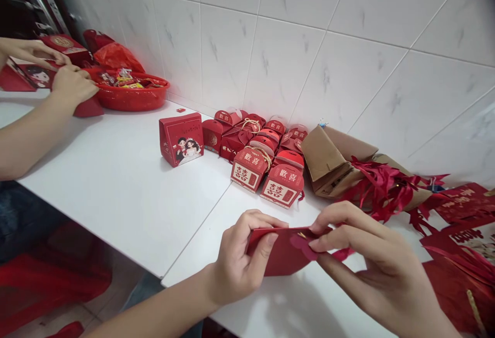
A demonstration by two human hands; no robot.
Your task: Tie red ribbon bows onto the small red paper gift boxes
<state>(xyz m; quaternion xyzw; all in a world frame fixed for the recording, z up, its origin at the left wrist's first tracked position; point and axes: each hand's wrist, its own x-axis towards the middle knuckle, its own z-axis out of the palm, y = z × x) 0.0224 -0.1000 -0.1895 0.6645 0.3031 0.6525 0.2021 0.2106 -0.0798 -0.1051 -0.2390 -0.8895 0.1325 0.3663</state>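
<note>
Just above the front of the table I hold a red gift box. My left hand grips its left end, with the thumb on the near face and the fingers over the top edge. My right hand is closed at the top right corner, pinching a dark pink ribbon bow with a small gold bit on it. The box's far side is hidden from me. Beyond my hands stand several finished small red boxes with handles. A red box with a cartoon couple stands apart to their left.
A brown cardboard box with dark pink ribbons spilling out lies against the tiled wall. Flat red card pieces lie at right. At left, a co-worker's hands work beside a red basin of wrapped sweets. Red stools stand below.
</note>
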